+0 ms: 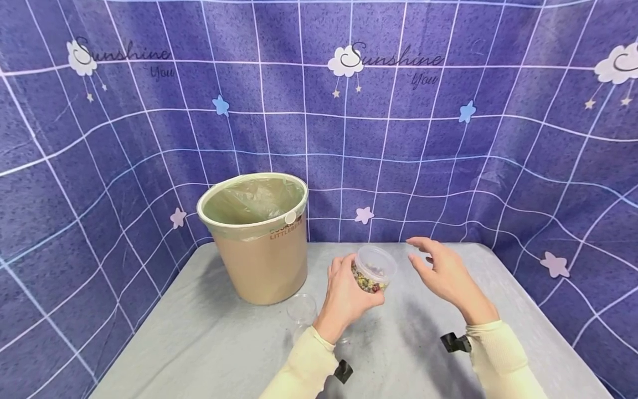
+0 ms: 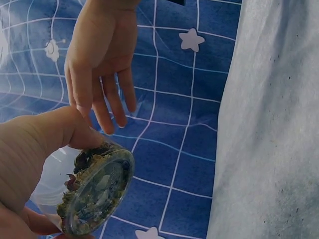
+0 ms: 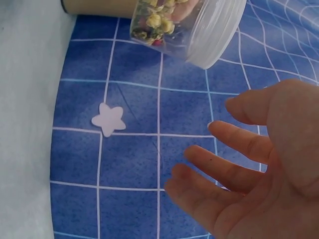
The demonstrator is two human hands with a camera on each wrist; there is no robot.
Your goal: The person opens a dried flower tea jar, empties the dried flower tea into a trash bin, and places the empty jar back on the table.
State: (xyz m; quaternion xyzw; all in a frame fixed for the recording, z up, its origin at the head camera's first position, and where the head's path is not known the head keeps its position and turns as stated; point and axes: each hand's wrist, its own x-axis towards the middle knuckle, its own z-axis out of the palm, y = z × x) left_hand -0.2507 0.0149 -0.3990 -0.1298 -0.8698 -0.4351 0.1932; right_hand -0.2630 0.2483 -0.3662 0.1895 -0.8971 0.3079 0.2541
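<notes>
My left hand (image 1: pixel 349 293) grips a clear plastic jar (image 1: pixel 370 281) above the table, tilted. Dried flowers (image 3: pixel 158 20), yellowish with bits of dark red, lie inside it. A translucent white lid (image 3: pixel 218 35) caps the jar. The left wrist view shows the jar's round base (image 2: pixel 102 194) with the thumb and fingers around its side. To the right of the jar, my right hand (image 1: pixel 441 271) hangs in the air with its fingers loosely bent. Nothing is in that hand, and a gap separates it from the jar.
A beige bin (image 1: pixel 264 260) with a pale green liner bag (image 1: pixel 239 202) stands at the back left of the grey table (image 1: pixel 209 343). Clear plastic containers (image 1: pixel 301 308) lie near the left forearm, partly hidden by it. A blue grid-patterned curtain (image 1: pixel 389 166) surrounds the table.
</notes>
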